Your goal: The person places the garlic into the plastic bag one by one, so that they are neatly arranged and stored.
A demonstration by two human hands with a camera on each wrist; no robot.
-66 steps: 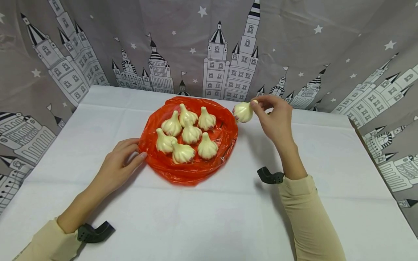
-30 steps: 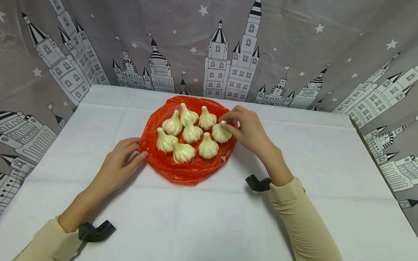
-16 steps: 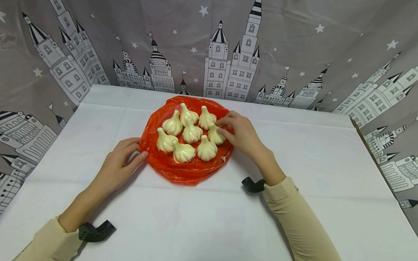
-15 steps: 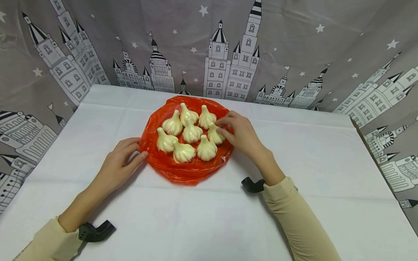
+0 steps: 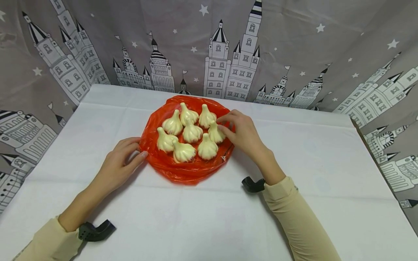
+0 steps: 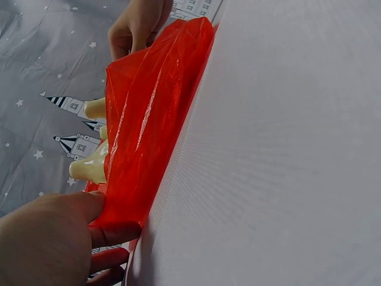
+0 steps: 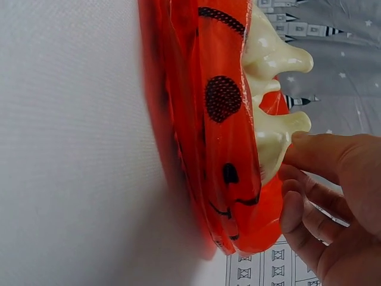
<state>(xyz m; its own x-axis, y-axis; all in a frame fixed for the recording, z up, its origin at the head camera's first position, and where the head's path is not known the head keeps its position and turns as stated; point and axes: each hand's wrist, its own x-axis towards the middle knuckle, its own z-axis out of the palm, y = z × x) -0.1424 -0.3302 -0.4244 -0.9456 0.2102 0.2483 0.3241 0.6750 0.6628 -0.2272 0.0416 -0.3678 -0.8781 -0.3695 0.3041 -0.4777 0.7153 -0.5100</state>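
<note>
Several cream garlic bulbs (image 5: pixel 192 134) with purplish bases sit in a red plastic bag (image 5: pixel 186 177) whose edge is rolled down into a low ring. At the bag's left edge, my left hand (image 5: pixel 119 163) pinches the thin plastic, thumb on one side and fingers on the other, as the left wrist view shows. My right hand (image 5: pixel 244 132) is over the bag's right edge beside the rightmost garlic bulb (image 5: pixel 216 133). Its thumb tip is right at the neck of this upright bulb (image 7: pixel 277 134), while the other fingers are loosely bent and spread apart.
A white cloth (image 5: pixel 196 224) covers the table under the bag. Behind it hangs a grey curtain (image 5: pixel 287 32) printed with castles and stars. Dark wrist cameras (image 5: pixel 96 231) sit at both cuffs.
My right hand has brought a garlic bulb from the right into the bag and eased its fingers off it. The neighbouring bulb shifted slightly. My left hand has stayed at the bag's edge.
</note>
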